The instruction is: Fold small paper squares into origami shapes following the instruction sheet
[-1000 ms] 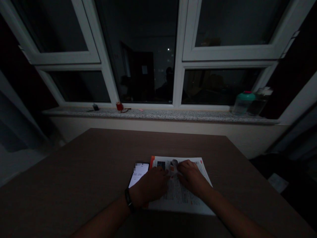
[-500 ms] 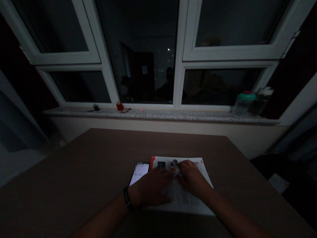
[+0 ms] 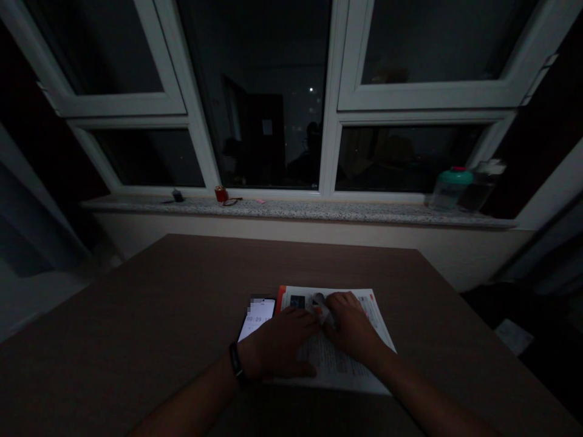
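Note:
A printed sheet or booklet (image 3: 334, 373) with an orange left edge lies on the table in front of me. My left hand (image 3: 282, 343), a dark band on its wrist, rests flat over its left part, thumb spread from the fingers. My right hand (image 3: 348, 318) is on the right part, fingers curled against a small translucent strip (image 3: 322, 311) with a dark rounded far end. The strip lies between the two hands, and the left fingertips reach its near side. Its exact kind is too dim to make out.
A lit phone (image 3: 259, 315) showing timer digits lies left of the sheet, partly behind my left hand. Beyond the brown table (image 3: 204, 273), a stone windowsill (image 3: 296, 209) carries a small red jar (image 3: 221, 194), a dark little bottle (image 3: 177, 195) and a green-lidded container (image 3: 450, 188).
The strip's far end tilts slightly leftward, and my right hand has shifted a little with it. My left hand stays in nearly the same place.

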A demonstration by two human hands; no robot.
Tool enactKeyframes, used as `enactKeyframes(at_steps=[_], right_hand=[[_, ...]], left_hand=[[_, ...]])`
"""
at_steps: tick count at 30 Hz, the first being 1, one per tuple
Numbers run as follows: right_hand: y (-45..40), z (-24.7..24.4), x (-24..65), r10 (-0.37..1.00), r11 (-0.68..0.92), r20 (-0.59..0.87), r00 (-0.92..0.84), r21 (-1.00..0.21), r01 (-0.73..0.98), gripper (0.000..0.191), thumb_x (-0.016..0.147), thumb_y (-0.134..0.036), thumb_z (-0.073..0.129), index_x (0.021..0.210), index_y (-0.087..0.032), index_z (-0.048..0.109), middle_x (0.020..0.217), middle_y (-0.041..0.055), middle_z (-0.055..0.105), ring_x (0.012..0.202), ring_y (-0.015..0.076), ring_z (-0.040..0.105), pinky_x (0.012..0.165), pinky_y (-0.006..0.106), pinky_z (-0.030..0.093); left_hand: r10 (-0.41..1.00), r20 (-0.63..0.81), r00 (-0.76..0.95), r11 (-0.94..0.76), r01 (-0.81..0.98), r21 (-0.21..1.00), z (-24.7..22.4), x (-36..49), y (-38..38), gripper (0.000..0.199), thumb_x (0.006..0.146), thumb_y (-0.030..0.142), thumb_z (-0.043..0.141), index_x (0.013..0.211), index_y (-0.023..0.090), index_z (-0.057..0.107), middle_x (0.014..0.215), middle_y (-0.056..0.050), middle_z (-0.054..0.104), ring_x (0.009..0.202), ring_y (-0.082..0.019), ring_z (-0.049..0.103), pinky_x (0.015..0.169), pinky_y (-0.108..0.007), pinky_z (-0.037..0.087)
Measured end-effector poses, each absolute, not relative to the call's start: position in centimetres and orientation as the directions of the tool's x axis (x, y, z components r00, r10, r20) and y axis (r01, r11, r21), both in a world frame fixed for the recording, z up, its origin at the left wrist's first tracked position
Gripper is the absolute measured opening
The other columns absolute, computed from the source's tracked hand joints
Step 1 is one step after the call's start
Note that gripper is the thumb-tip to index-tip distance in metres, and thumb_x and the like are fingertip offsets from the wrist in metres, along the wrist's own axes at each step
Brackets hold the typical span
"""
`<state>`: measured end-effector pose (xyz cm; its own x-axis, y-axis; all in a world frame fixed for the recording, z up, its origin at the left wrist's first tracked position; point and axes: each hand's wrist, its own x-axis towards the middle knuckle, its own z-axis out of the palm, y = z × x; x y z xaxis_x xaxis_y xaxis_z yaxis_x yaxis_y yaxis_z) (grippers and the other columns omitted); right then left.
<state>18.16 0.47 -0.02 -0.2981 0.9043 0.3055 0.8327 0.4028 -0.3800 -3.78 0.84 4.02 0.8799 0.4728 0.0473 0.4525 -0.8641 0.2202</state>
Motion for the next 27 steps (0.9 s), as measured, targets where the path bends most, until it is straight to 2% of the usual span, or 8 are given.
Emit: enactKeyframes(at_steps=[10, 18, 24, 27], right_hand=[[0.4, 0.0, 17.9, 0.917, 0.376, 0.29, -0.275, -0.393, 0.839, 0.025, 0.075, -0.02, 0.061, 0.099, -0.021, 0.054, 0.104, 0.0065, 0.058, 0.103, 0.0268, 0.047, 0.087, 0.037, 0.039], [0.4, 0.0, 18.9, 0.895, 0.442, 0.277, -0.35, -0.445, 0.778, 0.033, 0.076, -0.014, 0.059, 0.108, -0.02, 0.056, 0.109, 0.007, 0.058, 0.106, 0.0256, 0.048, 0.091, 0.037, 0.04], [0.7, -0.5, 19.4, 0.894, 0.446, 0.262, -0.363, -0.451, 0.773, 0.038, 0.076, -0.008, 0.054, 0.111, -0.02, 0.059, 0.11, 0.0077, 0.06, 0.109, 0.0258, 0.049, 0.095, 0.038, 0.038], [0.7, -0.4, 19.4, 0.891, 0.452, 0.267, -0.367, -0.456, 0.766, 0.035, 0.078, -0.009, 0.056, 0.11, -0.02, 0.062, 0.108, 0.0072, 0.06, 0.11, 0.0259, 0.049, 0.096, 0.039, 0.038]], left_hand=[[0.447, 0.094, 0.889, -0.876, 0.414, 0.249, 3.6, -3.9, 1.2, 0.065, 0.082, 0.059, 0.067, 0.132, 0.02, 0.052, 0.138, -0.013, 0.053, 0.123, -0.032, 0.052, 0.105, -0.043, 0.038], [0.456, 0.089, 0.886, -0.864, 0.416, 0.284, 3.7, -3.9, 1.2, 0.06, 0.083, 0.057, 0.068, 0.13, 0.022, 0.054, 0.133, -0.012, 0.056, 0.12, -0.032, 0.054, 0.103, -0.042, 0.039], [0.477, 0.097, 0.874, -0.865, 0.447, 0.228, 3.3, -3.6, 0.9, 0.071, 0.082, 0.06, 0.071, 0.139, 0.025, 0.047, 0.136, -0.01, 0.054, 0.122, -0.032, 0.052, 0.105, -0.044, 0.037], [0.5, 0.107, 0.859, -0.859, 0.477, 0.184, 3.1, -3.3, 0.7, 0.066, 0.085, 0.056, 0.069, 0.138, 0.024, 0.047, 0.135, -0.01, 0.054, 0.123, -0.031, 0.052, 0.106, -0.045, 0.036]])
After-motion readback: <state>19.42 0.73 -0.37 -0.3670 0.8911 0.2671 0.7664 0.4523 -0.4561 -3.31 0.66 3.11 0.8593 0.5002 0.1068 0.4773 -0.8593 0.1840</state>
